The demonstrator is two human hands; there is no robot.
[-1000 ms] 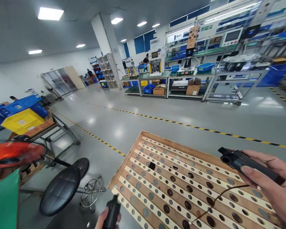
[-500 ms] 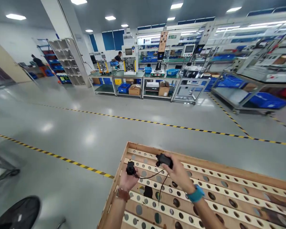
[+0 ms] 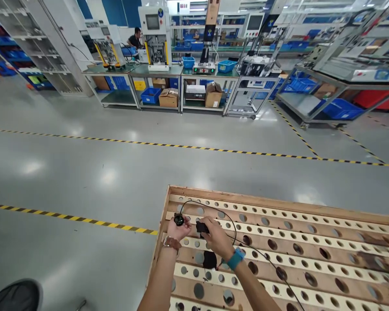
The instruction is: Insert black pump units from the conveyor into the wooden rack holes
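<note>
We see a small black round part (image 3: 179, 219), ringed with a dark centre facing up, pinched at the fingertips of the left hand (image 3: 179, 230) over the rack's far left corner. Just to its right sits a black blocky part (image 3: 201, 227), gripped by the right hand (image 3: 218, 240), which covers most of it. A thin black cable (image 3: 214, 208) arcs from the round part up over the far rails, curves down past the right hand and trails off to the near right across the rack (image 3: 311, 242). That rack is a wooden frame of pale and brown slats drilled with rows of round holes
</note>
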